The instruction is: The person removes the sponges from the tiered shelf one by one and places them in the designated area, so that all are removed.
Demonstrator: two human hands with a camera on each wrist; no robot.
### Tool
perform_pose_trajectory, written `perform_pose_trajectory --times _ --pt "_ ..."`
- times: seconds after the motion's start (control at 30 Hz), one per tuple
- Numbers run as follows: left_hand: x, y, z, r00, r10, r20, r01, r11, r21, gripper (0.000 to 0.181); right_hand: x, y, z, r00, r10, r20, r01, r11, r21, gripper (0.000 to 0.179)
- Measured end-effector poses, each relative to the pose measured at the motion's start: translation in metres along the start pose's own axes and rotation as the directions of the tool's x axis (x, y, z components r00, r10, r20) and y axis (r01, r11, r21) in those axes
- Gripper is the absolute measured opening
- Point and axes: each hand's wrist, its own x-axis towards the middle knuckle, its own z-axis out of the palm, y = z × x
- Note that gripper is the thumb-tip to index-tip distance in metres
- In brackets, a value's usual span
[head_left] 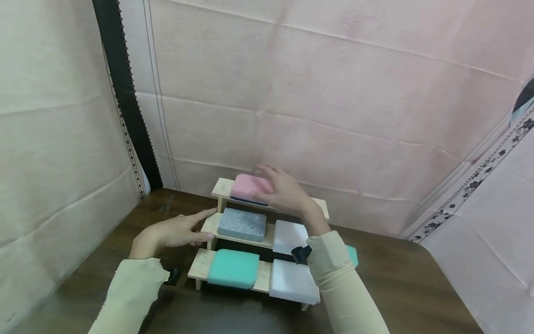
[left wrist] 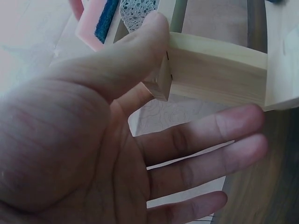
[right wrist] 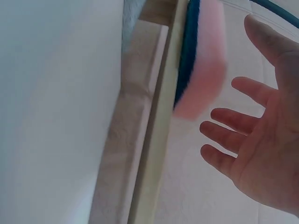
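Observation:
A three-tier wooden rack (head_left: 264,277) stands on the table. My left hand (head_left: 177,230) pinches the left end of its middle shelf between thumb and index finger, the other fingers held out straight, as the left wrist view shows. On the top shelf lies a pink sponge (head_left: 246,185) with a dark blue scouring layer (right wrist: 188,56) underneath. Over its right side is my right hand (head_left: 285,190), fingers spread and apart from the sponge in the right wrist view. A grey speckled sponge (head_left: 242,225) sits on the middle shelf, and a teal sponge (head_left: 233,268) on the bottom one.
White blocks lie on the right of the middle shelf (head_left: 289,235) and bottom shelf (head_left: 292,282). Another teal piece (head_left: 352,255) shows partly behind my right sleeve. Pale cloth (head_left: 333,116) hangs behind the brown table (head_left: 396,278) and at both sides.

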Motion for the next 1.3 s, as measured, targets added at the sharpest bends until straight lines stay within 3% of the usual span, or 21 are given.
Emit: perform_pose_trajectory --times 0.5,0.9,1.3 --pt "0.007 0.009 0.009 1.0 0.004 0.005 -0.004 1.0 0.012 0.079 0.0 0.003 0.015 0.999 0.043 0.009 -0.043 0.998 -0.039 0.058" --pt "0.002 0.005 0.004 1.0 0.007 0.004 -0.007 0.999 0.032 0.081 -0.007 0.004 0.005 0.999 0.043 0.022 -0.042 0.999 -0.03 0.06" --pt "-0.001 0.001 0.0 1.0 -0.003 0.004 0.003 1.0 0.025 0.082 -0.02 0.02 -0.014 0.997 0.075 0.023 -0.074 0.997 -0.031 0.062"
